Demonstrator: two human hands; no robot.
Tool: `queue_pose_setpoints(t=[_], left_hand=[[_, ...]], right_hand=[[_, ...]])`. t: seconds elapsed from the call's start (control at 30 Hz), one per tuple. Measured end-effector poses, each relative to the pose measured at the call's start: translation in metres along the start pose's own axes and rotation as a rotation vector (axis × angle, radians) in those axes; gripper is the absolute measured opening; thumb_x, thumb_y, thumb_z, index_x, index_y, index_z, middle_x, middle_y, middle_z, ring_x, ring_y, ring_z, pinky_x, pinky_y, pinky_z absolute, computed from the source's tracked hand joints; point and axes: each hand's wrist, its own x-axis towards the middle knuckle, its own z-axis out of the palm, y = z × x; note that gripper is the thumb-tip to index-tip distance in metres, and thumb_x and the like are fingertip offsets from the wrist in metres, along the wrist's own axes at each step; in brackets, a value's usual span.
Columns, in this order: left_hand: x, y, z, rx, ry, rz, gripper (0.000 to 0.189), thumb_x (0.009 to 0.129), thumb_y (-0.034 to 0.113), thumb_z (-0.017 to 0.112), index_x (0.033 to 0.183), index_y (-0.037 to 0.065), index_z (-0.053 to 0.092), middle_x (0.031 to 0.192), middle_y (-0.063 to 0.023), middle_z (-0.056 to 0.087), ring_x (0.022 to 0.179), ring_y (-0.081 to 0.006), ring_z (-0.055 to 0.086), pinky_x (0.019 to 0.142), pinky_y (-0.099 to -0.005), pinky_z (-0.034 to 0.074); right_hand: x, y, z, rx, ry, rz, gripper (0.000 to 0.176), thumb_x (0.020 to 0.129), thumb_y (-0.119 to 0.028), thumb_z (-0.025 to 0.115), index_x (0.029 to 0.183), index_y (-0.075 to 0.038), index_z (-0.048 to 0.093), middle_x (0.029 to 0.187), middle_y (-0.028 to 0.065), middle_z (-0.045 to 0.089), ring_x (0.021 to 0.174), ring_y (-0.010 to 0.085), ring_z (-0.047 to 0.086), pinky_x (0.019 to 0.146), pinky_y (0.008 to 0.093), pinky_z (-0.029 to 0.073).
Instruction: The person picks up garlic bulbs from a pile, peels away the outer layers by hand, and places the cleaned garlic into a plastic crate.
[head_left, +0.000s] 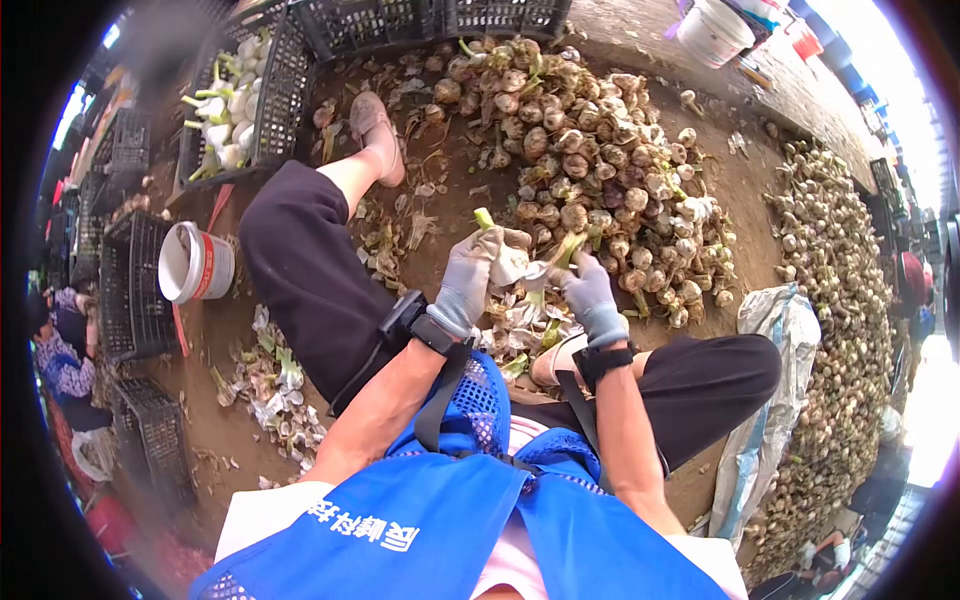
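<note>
My left hand (466, 278), in a pale grey work glove, is closed around a white garlic bulb (511, 263) whose cut green stem points up past the fingers. Just to its right is my right hand (590, 292), gloved as well, with its fingers pinched together. A yellow-green garlic stalk (567, 249) sticks out at those fingertips, between the two hands. Under the hands lie loose garlic peels (525, 325). Beyond them rises a heap of unpeeled garlic bulbs (600, 170), roots and dry stems still on.
A black crate (275, 115) of cleaned white garlic stands at upper left. Near my knee is a white bucket (197, 262) beside an upright black crate (135, 290). On the right lie a plastic sack (765, 385) and a long garlic pile (835, 330). Another person (68, 355) sits far left.
</note>
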Motion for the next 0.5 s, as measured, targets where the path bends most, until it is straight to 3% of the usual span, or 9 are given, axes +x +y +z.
queue_pose_setpoints(t=[0.03,0.1,0.2,0.27,0.33,0.4,0.5], left_hand=[[0.0,0.0,-0.003,0.178,0.032,0.036,0.035,0.094,0.027,0.045,0.102,-0.005,0.057,0.095,-0.0107,0.062,0.082,-0.0145,0.06,0.072,-0.0254,0.05],[-0.002,0.004,0.001,0.357,0.024,0.029,0.034,0.094,0.029,0.046,0.101,-0.001,0.059,0.088,-0.0058,0.062,0.076,-0.0099,0.058,0.071,-0.0234,0.049],[0.0,0.0,0.007,0.393,0.042,-0.051,0.025,0.092,0.024,0.052,0.095,0.0,0.058,0.079,-0.0006,0.058,0.067,-0.006,0.053,0.06,-0.0207,0.045],[0.002,-0.004,0.003,0.359,0.1,0.053,0.02,0.089,0.02,0.057,0.093,0.001,0.055,0.076,0.0006,0.056,0.066,-0.0051,0.052,0.057,-0.0201,0.044],[0.001,-0.006,-0.002,0.388,0.131,0.048,0.018,0.088,0.019,0.058,0.093,0.002,0.054,0.079,-0.0004,0.056,0.067,-0.0057,0.053,0.058,-0.02,0.045],[0.005,-0.007,-0.007,0.291,0.159,0.012,0.016,0.086,0.015,0.061,0.091,0.002,0.053,0.08,-0.0012,0.057,0.067,-0.0057,0.054,0.057,-0.0187,0.045],[0.006,-0.006,-0.003,0.385,0.163,0.061,0.016,0.086,0.015,0.061,0.09,0.002,0.053,0.078,-0.0006,0.057,0.065,-0.0051,0.053,0.057,-0.0183,0.044]], right_hand=[[-0.006,-0.016,0.001,0.304,0.068,-0.023,0.029,0.083,-0.011,0.056,0.109,0.001,0.057,0.095,0.008,0.063,0.082,0.0166,0.06,0.07,0.028,0.048],[-0.014,-0.049,-0.003,0.712,-0.145,0.219,0.036,0.086,-0.021,0.058,0.115,-0.001,0.053,0.096,0.0045,0.062,0.079,0.0083,0.059,0.061,0.0205,0.047],[-0.015,-0.06,0.009,0.683,-0.128,0.29,0.035,0.084,-0.02,0.061,0.111,0.002,0.055,0.086,0.0033,0.063,0.069,0.0064,0.056,0.057,0.0195,0.046],[-0.016,-0.059,0.009,0.76,-0.181,0.292,0.035,0.085,-0.019,0.061,0.111,0.002,0.055,0.087,0.004,0.063,0.069,0.0071,0.057,0.056,0.02,0.047],[-0.013,-0.053,0.012,0.982,-0.25,0.331,0.035,0.086,-0.016,0.058,0.114,0.002,0.052,0.091,0.0064,0.063,0.071,0.01,0.059,0.058,0.0219,0.05],[-0.016,-0.045,0.01,1.002,-0.234,0.341,0.035,0.086,-0.014,0.057,0.116,0.002,0.051,0.091,0.0065,0.062,0.071,0.0111,0.059,0.06,0.0227,0.051],[-0.016,-0.052,0.009,0.915,-0.178,0.34,0.039,0.082,-0.008,0.058,0.117,0.003,0.049,0.094,0.0088,0.061,0.076,0.016,0.061,0.066,0.0261,0.051]])
